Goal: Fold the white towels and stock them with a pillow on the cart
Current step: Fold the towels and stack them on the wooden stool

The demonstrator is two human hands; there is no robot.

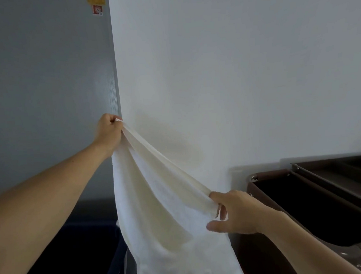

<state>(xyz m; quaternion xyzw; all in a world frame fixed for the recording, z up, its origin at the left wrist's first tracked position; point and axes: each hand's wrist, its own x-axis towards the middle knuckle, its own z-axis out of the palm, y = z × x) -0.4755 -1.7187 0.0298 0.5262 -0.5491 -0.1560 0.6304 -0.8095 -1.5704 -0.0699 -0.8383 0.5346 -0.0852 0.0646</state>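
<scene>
Towel (158, 202) hangs from 2 grips: left hand (108, 132) fists a corner, right hand (234, 213) pinches the hem; level both before folding.

Brown cart (320, 193) — dark compartments.

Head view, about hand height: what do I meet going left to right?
Grey door → left hand gripping the towel's upper edge → white towel hanging down → right hand holding the same edge lower → dark brown cart.
</scene>
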